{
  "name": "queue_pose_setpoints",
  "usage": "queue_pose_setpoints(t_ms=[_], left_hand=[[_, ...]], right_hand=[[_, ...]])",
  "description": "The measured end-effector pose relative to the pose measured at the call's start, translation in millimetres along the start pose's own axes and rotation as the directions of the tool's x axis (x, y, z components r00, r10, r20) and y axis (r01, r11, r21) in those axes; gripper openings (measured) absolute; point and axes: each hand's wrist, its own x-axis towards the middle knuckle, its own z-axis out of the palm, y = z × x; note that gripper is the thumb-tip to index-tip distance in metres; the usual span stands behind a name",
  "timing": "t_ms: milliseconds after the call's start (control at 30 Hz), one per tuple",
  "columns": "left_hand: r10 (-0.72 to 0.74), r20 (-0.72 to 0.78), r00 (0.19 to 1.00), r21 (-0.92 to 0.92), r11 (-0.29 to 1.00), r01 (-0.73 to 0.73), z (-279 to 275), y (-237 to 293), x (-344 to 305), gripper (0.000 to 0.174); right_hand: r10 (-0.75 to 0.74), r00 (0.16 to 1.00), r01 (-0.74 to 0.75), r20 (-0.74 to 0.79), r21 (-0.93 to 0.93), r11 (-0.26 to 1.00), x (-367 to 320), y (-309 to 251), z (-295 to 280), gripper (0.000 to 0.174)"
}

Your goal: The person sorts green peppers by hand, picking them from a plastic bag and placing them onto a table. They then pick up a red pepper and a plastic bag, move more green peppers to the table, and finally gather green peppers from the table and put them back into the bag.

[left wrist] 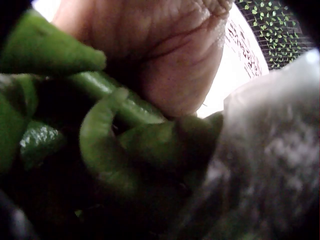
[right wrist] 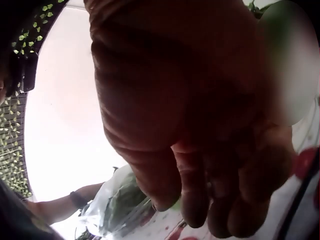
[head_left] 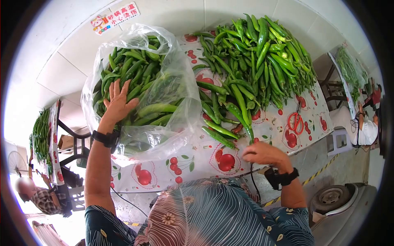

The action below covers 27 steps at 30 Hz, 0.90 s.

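Observation:
My left hand (head_left: 120, 102) lies with spread fingers on a heap of long green chili peppers (head_left: 135, 67) inside a clear plastic bag (head_left: 180, 123). In the left wrist view, the heel of that hand (left wrist: 175, 70) is right against several peppers (left wrist: 102, 135), with the bag's film (left wrist: 270, 150) at the right. My right hand (head_left: 266, 153) is over the table's front edge, its fingers loosely bent. No pepper shows between the fingers (right wrist: 195, 200) in the right wrist view. Just beyond it is the stem end of a long pepper (head_left: 241, 104) from the loose pile (head_left: 262, 57).
Red-handled scissors (head_left: 296, 123) lie on the fruit-patterned tablecloth (head_left: 143, 176), right of the pile. Behind the table stands a tiled wall (head_left: 61, 74) with a sticker (head_left: 115, 18). A black cable (head_left: 255, 184) hangs at the front edge. Other people sit at side tables.

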Motion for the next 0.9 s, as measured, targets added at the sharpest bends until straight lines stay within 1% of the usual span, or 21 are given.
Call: queue_pose_setpoints(t_ms=[67, 167, 267, 300, 400, 500, 600, 700, 800, 900], left_hand=[[0.000, 0.002, 1.000, 0.001, 1.000, 0.000, 0.0, -0.5, 0.5, 0.080], [0.005, 0.001, 1.000, -0.003, 1.000, -0.005, 0.1, -1.2, 0.8, 0.080], [-0.001, 0.004, 1.000, -0.002, 1.000, 0.001, 0.1, -0.8, 0.8, 0.080], [-0.001, 0.007, 1.000, -0.001, 1.000, 0.001, -0.2, -0.7, 1.1, 0.080], [-0.008, 0.012, 1.000, -0.002, 1.000, 0.009, -0.7, 0.1, 0.2, 0.080], [-0.011, 0.016, 1.000, -0.009, 1.000, 0.011, -2.2, 1.8, -0.5, 0.080], [-0.006, 0.018, 1.000, -0.017, 1.000, 0.006, -2.3, 1.4, 0.9, 0.080], [0.001, 0.018, 1.000, -0.023, 1.000, -0.001, -1.3, -0.5, 1.4, 0.081], [0.000, 0.018, 1.000, -0.026, 1.000, 0.000, -1.7, 0.2, 0.4, 0.081], [-0.006, 0.023, 1.000, -0.024, 1.000, 0.006, -1.9, -0.2, 0.6, 0.080]], right_hand=[[-0.233, 0.970, 0.236, -0.066, 0.026, 0.972, 10.7, -9.5, 25.8, 0.035], [-0.197, 0.979, 0.199, -0.046, 0.045, 0.979, 28.5, -32.2, 40.7, 0.042], [-0.183, 0.942, 0.259, -0.281, 0.264, 0.929, 59.7, -16.5, 54.2, 0.046], [-0.130, 0.948, 0.238, -0.291, 0.373, 0.897, 63.2, -18.4, 53.6, 0.046], [-0.215, 0.834, 0.408, -0.508, 0.304, 0.861, 78.8, -7.3, 73.7, 0.044], [-0.225, 0.848, 0.417, -0.479, 0.341, 0.843, 74.3, -8.4, 73.1, 0.043], [-0.242, 0.889, 0.340, -0.388, 0.207, 0.917, 64.9, -20.3, 63.4, 0.040], [-0.230, 0.919, 0.290, -0.321, 0.155, 0.944, 57.8, -39.0, 62.3, 0.038], [-0.371, 0.827, 0.414, -0.422, 0.012, 0.910, 68.1, -34.9, 73.1, 0.039], [-0.331, 0.804, 0.416, -0.493, 0.069, 0.907, 71.1, -35.2, 76.3, 0.037]])
